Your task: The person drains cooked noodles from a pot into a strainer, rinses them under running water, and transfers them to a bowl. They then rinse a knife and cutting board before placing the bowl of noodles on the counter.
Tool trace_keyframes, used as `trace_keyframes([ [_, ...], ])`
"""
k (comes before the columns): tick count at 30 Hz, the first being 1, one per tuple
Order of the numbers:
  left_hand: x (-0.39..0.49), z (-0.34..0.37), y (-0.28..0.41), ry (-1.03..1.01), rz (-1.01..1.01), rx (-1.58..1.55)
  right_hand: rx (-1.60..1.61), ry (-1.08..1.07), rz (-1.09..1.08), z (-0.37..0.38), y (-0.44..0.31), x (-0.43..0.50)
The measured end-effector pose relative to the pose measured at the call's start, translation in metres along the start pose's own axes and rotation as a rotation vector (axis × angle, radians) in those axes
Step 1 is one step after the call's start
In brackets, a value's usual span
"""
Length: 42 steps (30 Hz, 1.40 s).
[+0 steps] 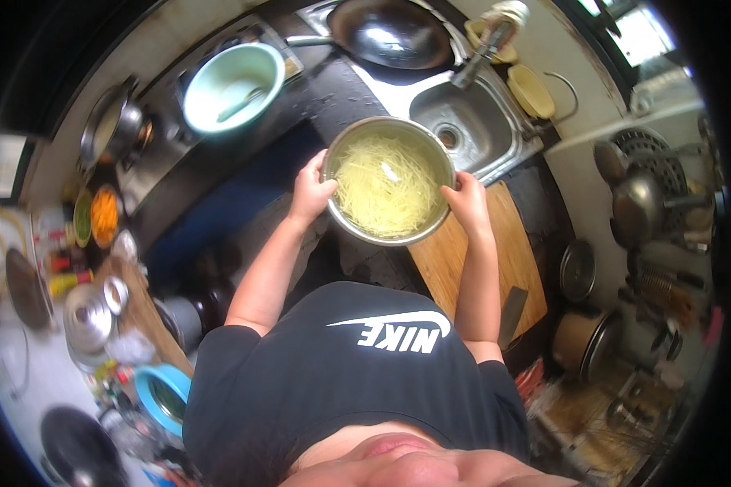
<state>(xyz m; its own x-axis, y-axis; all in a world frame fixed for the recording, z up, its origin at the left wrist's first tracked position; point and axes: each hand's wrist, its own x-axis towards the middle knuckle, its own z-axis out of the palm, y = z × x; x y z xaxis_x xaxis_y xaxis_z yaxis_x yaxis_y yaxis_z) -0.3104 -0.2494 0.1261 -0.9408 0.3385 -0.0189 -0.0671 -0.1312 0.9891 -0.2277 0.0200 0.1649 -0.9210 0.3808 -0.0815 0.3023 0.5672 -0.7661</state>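
A round metal bowl [353,229] holds pale yellow shredded vegetable [387,189] in liquid. My left hand [312,189] grips its rim on the picture's left side, with the thumb over the edge. My right hand [468,201] grips the opposite side of the rim in the same way. The bowl is held up in front of my body, between the dark counter and a wooden cutting board [444,262]. A cleaver [513,313] lies on the board near my right forearm.
Beyond the bowl is a steel sink [493,131] with a faucet [481,58]; a wok [396,36] sits beside it. A pale green basin [195,91] with a utensil stands on the counter's left. Orange shredded food [104,213] is farther left. Pots and utensils line the right wall.
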Motion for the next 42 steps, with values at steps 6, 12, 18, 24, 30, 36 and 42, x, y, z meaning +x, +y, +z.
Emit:
trace_keyframes([
  [6, -0.094, -0.020, 0.005, 0.156, -0.020, -0.025, -0.067, -0.222, -0.020, 0.011, -0.019, -0.036],
  [12, -0.174, -0.049, 0.013, 0.393, -0.100, 0.111, 0.021, -0.406, -0.114, 0.052, -0.047, -0.054],
  [18, -0.230, -0.079, 0.024, 0.634, -0.004, 0.001, -0.045, -0.549, -0.250, 0.094, -0.110, -0.074],
  [24, -0.269, -0.126, 0.031, 0.812, -0.004, 0.100, -0.019, -0.684, -0.410, 0.156, -0.152, -0.080],
  [30, -0.296, -0.180, 0.040, 0.941, -0.015, 0.137, -0.140, -0.764, -0.543, 0.233, -0.200, -0.082],
  [36, -0.303, -0.254, 0.056, 1.009, -0.052, 0.088, -0.121, -0.717, -0.597, 0.319, -0.251, -0.086],
  [42, -0.292, -0.348, 0.059, 0.978, -0.038, 0.046, -0.110, -0.645, -0.605, 0.413, -0.291, -0.076],
])
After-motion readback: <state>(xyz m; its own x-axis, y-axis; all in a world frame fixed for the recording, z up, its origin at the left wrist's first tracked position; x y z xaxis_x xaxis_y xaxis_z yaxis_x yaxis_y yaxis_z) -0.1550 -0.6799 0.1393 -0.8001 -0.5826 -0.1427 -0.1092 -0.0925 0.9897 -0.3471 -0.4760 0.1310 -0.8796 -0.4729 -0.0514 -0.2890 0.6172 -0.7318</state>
